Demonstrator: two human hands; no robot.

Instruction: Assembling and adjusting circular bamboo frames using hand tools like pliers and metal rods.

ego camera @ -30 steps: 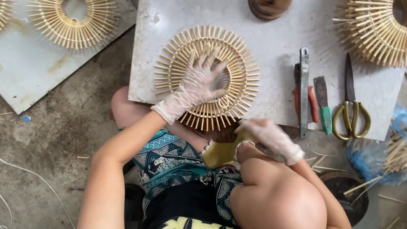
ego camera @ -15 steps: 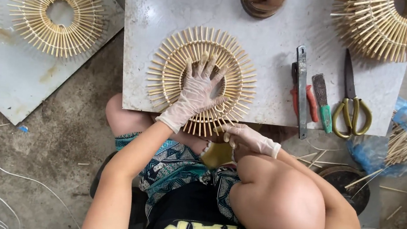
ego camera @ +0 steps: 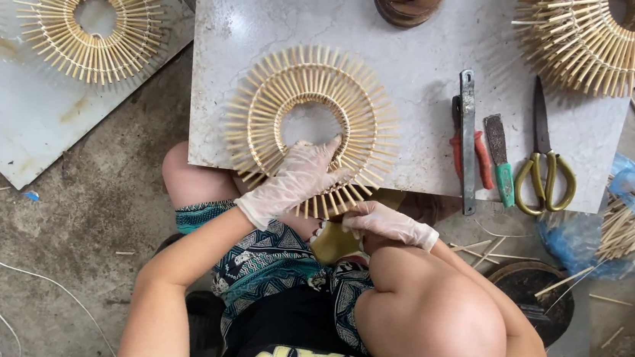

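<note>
The round pale bamboo-stick ring with an open centre [ego camera: 310, 128] lies at the near edge of the grey stone counter [ego camera: 426, 73], overhanging it slightly. The gloved left hand [ego camera: 298, 178], spread flat, has slid from the centre down onto the near rim. The gloved right hand [ego camera: 388, 224] has come closer beneath that rim, fingers curled; whether it pinches a stick I cannot tell.

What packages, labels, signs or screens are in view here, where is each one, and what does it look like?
Crumpled blue plastic bag: on the ground at the right, beside the grey table's corner, translucent, holding pale bamboo sticks.
No labels, signs or screens show anywhere else.
</note>
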